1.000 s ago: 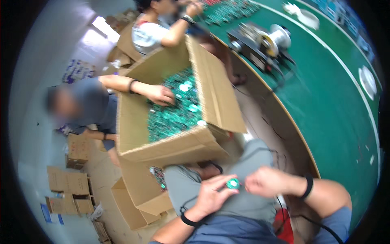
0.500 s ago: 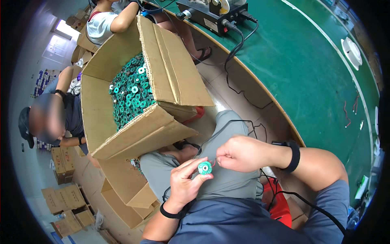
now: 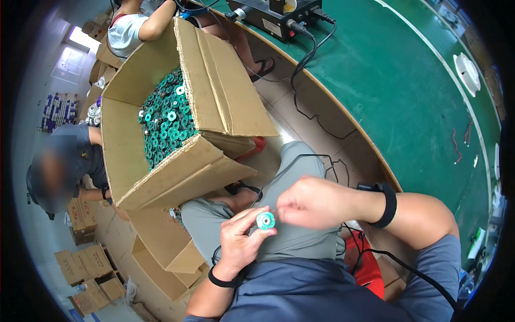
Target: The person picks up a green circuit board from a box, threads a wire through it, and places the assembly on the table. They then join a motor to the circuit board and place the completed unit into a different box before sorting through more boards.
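Over my lap, my left hand [image 3: 241,239] is closed around a small round part with a green ring-shaped face [image 3: 265,220]. The part's pale centre and dark hole point up between the thumb and fingers. Just right of it, my right hand [image 3: 306,203] is curled with its fingertips pinched close to the part's edge. Motion blurs those fingers, and what they hold, if anything, cannot be made out. A dark strap circles each wrist.
A large open cardboard box [image 3: 225,91] of similar green ring-faced parts [image 3: 170,115] stands ahead left. Right is a green-topped table [image 3: 386,80] with a black device [image 3: 271,20], cables, a white spool [image 3: 466,74] and red wires [image 3: 457,146]. Two people work nearby. Cartons [image 3: 88,263] stand left.
My right hand has shifted slightly left and blurred. The short red wire between its fingers and the part no longer shows. The person at left has bent their head down.
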Available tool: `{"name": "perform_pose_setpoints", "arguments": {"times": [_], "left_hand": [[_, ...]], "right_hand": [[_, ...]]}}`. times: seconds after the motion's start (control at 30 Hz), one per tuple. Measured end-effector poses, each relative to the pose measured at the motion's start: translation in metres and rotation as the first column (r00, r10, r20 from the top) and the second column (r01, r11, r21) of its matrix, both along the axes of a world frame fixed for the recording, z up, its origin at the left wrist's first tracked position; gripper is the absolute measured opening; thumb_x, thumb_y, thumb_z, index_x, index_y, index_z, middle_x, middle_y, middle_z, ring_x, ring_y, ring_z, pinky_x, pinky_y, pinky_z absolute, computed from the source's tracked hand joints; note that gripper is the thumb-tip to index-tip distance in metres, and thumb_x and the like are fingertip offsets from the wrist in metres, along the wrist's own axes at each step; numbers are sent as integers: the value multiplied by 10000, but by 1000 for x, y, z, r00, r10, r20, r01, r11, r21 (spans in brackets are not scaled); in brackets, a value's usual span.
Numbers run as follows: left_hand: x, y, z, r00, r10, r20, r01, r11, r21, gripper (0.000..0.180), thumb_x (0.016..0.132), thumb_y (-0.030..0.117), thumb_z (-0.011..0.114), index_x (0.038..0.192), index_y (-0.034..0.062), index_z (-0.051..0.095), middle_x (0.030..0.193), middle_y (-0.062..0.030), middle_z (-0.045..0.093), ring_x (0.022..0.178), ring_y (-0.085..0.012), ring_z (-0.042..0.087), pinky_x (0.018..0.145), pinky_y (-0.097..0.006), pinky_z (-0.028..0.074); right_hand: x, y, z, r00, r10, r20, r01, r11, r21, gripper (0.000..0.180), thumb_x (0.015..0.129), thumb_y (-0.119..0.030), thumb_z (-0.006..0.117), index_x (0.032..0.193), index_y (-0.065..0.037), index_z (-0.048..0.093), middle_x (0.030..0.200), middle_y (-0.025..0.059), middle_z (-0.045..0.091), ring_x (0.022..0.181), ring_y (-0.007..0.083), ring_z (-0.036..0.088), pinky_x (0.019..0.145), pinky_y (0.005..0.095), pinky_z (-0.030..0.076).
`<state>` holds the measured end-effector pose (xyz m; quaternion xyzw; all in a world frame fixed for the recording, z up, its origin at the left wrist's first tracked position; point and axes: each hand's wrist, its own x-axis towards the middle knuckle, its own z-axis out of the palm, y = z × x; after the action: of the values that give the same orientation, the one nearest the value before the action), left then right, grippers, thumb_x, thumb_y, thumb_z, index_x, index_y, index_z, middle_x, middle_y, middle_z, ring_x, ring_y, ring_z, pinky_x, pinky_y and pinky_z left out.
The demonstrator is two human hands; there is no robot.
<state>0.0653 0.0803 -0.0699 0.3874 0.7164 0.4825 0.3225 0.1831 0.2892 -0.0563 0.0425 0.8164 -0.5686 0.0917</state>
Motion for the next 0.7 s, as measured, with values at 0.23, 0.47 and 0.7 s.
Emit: {"name": "perform_pose_setpoints", "arguments": {"times": [0.23, 0.47, 0.7], "left_hand": [[1, 1, 1, 997, -7, -83, 7, 1000, -4, 405, 752, 33, 828, 1136, -21, 711, 982, -114, 744, 882, -178, 718, 777, -296, 570], [-2, 0, -7, 994, 8, -112, -12, 999, -37, 450, 703, 55, 840, 1122, -41, 710, 967, -111, 733, 866, -168, 695, 767, -295, 546], [-5, 4, 9, 967, -56, -250, 24, 991, -130, 332, 871, 78, 708, 1177, -47, 681, 1094, -156, 720, 996, -246, 675, 909, -352, 513]], "right_hand": [[4, -2, 2, 986, -16, -168, -2, 994, -107, 164, 872, -134, 566, 784, -15, 637, 645, 189, 596, 572, 366, 577, 572, 433, 474], [1, -5, -1, 980, -6, -200, -17, 993, -117, 188, 839, -146, 573, 742, 12, 601, 664, 229, 583, 614, 401, 594, 583, 472, 480], [-5, -14, -16, 943, -60, -329, 26, 994, -108, 174, 779, -133, 579, 684, -1, 639, 655, 224, 607, 624, 417, 599, 565, 506, 474]]}}
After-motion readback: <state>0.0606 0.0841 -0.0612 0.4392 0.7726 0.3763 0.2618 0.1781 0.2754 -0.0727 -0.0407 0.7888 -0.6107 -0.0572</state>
